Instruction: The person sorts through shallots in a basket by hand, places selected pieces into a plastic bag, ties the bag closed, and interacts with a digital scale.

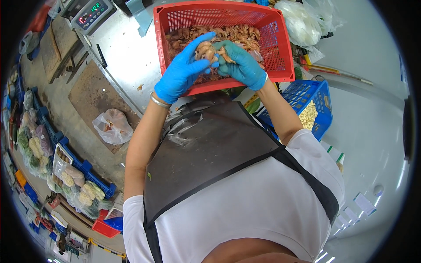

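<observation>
My left hand [184, 70], in a bright blue glove, cups a pale orange-brown clump [206, 52] of what look like shallots or similar bulbs; the exact kind is unclear. My right hand [242, 64], in a teal glove, pinches a thin orange-brown piece [227, 56] at the clump's right side. Both hands hover over a red perforated plastic crate [223, 88]. Loose brown papery-looking pieces [184, 34] cover its bottom. Part of the contents is hidden behind my hands. A scrap of clear plastic [256, 55] lies among the pieces on the right.
A metal table [126, 56] carries a digital scale [92, 14] and a black pen-like object [101, 56]. To my right, a blue basket [324, 108] holds peeled garlic cloves [308, 116]. A plastic bag [113, 126] sits on the floor board. Bagged vegetables [36, 144] line the left.
</observation>
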### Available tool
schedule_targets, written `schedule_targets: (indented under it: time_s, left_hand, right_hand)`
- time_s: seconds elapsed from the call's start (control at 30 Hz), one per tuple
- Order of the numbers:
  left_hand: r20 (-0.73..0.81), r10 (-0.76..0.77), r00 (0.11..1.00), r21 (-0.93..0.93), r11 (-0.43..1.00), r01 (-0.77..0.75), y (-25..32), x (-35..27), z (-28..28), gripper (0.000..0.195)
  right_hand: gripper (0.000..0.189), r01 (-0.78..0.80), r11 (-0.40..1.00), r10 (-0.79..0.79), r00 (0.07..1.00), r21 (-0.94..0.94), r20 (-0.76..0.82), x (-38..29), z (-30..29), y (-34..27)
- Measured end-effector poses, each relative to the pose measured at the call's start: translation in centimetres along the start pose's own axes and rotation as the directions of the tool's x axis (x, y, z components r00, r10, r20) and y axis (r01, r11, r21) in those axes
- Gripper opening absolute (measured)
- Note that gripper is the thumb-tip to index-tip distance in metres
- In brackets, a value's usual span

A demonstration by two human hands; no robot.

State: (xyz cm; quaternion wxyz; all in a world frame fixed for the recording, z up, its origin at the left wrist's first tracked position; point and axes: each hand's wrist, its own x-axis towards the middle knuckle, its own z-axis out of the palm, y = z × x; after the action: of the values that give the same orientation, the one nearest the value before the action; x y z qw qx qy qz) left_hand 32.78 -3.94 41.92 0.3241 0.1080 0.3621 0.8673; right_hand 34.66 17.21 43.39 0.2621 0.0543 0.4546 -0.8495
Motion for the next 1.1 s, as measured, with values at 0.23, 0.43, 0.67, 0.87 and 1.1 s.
schedule_targets:
  time_s: [0.23,0.43,0.67,0.87,1.1]
  left_hand:
    - [-0.179,0.289,0.94,0.437,0.88,-0.187,-1.6,0.6,-0.4,0.074]
    - [-0.239,0.414,0.878,0.732,0.671,-0.117,-3.0,0.8,-0.2,0.08]
    - [-0.096,0.314,0.945,0.658,0.732,-0.176,-2.6,0.8,-1.1,0.086]
    - [-0.034,-0.213,0.976,0.091,0.972,0.216,-0.4,0.4,-0.7,0.06]
    - [-0.275,-0.191,0.942,0.021,0.979,0.205,-2.1,1.2,-2.3,0.023]
  right_hand:
    - [0.029,0.006,0.879,-0.105,0.978,-0.478,-0.181,-0.1,0.2,-1.7]
    - [0.063,0.141,0.491,-0.33,0.943,-0.86,-0.033,1.3,1.3,0.4]
    - [0.045,0.108,0.705,-0.272,0.954,-0.7,-0.127,1.5,1.9,1.0]
    - [0.046,-0.036,0.056,-0.251,0.967,-0.998,-0.049,-0.7,3.6,-1.8]
    - [0.05,-0.757,-0.559,-0.727,0.644,-0.339,-0.239,-9.2,-11.7,-15.4]
